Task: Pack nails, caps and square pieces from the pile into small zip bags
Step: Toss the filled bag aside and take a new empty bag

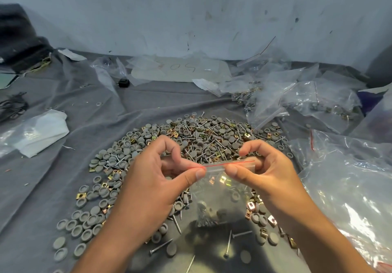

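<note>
Pinching the red-lined zip strip of one small clear plastic zip bag (220, 190), the left hand (154, 179) and right hand (269, 175) hold it above the pile (191, 143), thumbs and forefingers closed on its top edge. Inside lie nails, caps and a few brass square pieces, too blurred to count. The pile's grey round plastic caps, steel nails and brass squares are too many to count. Crumpled clear bags (297, 94) lie beyond and right. A grey cloth (42, 187) covers the surface below a scuffed white wall (191, 18).

Dim, cool, even light; glare on plastic bags (352, 190); wide-angle bending at edges; slight softness.
</note>
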`<state>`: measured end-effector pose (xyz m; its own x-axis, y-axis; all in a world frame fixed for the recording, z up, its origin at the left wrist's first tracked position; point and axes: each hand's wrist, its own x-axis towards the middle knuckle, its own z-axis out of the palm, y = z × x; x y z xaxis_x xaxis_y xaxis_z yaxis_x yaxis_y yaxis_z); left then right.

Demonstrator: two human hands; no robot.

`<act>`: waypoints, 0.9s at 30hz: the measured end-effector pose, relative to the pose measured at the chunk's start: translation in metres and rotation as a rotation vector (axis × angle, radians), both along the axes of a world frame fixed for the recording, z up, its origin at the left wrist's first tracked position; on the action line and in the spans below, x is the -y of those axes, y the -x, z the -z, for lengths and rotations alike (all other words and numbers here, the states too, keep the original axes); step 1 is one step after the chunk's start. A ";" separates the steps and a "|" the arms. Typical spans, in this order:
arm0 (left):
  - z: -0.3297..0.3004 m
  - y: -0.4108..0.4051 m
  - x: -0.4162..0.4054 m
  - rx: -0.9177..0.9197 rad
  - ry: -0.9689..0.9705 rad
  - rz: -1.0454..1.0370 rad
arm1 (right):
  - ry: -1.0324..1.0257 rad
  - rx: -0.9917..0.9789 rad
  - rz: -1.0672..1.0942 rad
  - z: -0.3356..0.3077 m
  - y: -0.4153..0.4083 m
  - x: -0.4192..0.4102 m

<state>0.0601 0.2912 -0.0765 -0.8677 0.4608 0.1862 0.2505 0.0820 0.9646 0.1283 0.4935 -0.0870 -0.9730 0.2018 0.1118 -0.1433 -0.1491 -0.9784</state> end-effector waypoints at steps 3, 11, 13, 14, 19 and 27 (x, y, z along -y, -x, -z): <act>-0.002 0.000 0.003 -0.006 0.004 0.007 | -0.062 0.035 -0.083 -0.007 -0.003 -0.009; 0.004 0.005 0.003 -0.097 0.029 -0.001 | -0.508 0.000 -0.065 -0.021 -0.014 -0.008; 0.005 0.001 0.001 -0.140 0.033 0.021 | -0.644 -0.047 -0.048 -0.027 -0.016 0.000; 0.006 0.000 0.001 -0.157 0.037 0.021 | -0.679 -0.064 -0.047 -0.030 -0.015 0.004; 0.006 0.007 0.008 -0.120 -0.040 -0.154 | -0.657 -0.081 0.080 -0.049 0.024 -0.001; 0.008 0.003 0.004 -0.116 0.083 -0.192 | -0.339 0.090 0.652 -0.093 0.148 -0.086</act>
<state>0.0572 0.2873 -0.0842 -0.9160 0.3072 0.2579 0.3313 0.2167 0.9183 -0.0198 0.5798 0.0061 -0.6755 0.7108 0.1961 -0.0165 0.2513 -0.9678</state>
